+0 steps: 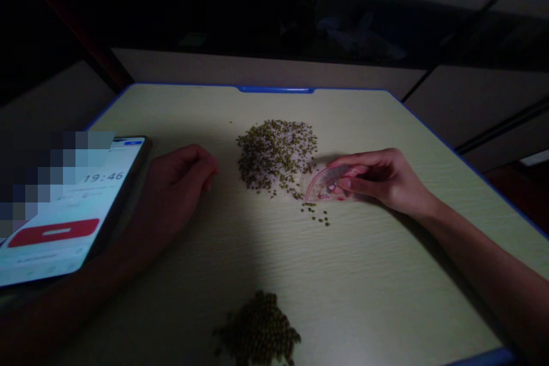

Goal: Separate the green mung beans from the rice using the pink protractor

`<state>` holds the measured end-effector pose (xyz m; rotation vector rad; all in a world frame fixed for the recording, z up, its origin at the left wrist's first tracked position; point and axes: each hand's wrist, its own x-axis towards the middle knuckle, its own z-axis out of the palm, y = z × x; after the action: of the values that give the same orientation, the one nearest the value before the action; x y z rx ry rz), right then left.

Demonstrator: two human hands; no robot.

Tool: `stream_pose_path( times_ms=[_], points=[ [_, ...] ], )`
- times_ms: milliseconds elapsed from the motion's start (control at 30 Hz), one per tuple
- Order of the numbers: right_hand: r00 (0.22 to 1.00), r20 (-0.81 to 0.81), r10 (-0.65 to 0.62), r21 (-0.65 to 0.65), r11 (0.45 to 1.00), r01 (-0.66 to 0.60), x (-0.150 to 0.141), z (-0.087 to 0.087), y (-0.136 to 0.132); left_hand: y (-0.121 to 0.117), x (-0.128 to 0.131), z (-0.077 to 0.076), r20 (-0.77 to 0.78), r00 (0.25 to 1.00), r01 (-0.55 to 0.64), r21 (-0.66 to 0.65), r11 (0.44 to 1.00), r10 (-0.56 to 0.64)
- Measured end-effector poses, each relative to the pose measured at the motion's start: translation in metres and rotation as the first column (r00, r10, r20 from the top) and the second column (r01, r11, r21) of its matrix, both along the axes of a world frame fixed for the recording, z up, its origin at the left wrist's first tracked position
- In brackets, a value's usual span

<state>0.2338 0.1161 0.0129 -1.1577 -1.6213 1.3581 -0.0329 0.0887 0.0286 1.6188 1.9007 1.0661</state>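
Note:
Between thumb and fingers, my right hand (381, 180) pinches a clear, pink-tinted protractor (319, 186). Its curved edge meets the near right side of a spread-out pile of small green beans mixed with pale grains (277, 154). Several loose beans (315, 214) lie just in front of the protractor. My left hand (180, 183) rests in shadow left of that pile, fingers curled in and apart from the beans; whether anything is inside them is hidden. A denser, darker heap of beans (259, 329) sits at the near edge of view.
A lit phone (64, 206) stands tilted at the left, close to my left forearm, its screen showing 19:46. The light wood-grain table (364, 274) has a blue rim with a blue groove (277, 90) at the far edge. Pale panels (266, 68) rise behind it.

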Motion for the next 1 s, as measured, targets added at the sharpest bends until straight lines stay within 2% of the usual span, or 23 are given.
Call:
stream_pose_path(
  times_ms=[367,800,1000],
  points=[
    [0.998,0.018,0.053,-0.010,0.999,-0.052,-0.007,0.000,-0.003,0.000,0.002,0.000,0.024,1.000,-0.018,-0.018,1.000,0.018],
    [0.958,0.074,0.279,0.005,0.960,-0.280,-0.027,0.003,-0.025,-0.001,0.002,0.002,0.025,1.000,-0.012,-0.020,1.000,0.012],
    [0.920,0.002,0.392,0.015,0.920,-0.392,-0.032,0.001,-0.031,-0.001,0.001,0.001,0.037,0.999,-0.004,-0.001,1.000,0.004]
  ],
)
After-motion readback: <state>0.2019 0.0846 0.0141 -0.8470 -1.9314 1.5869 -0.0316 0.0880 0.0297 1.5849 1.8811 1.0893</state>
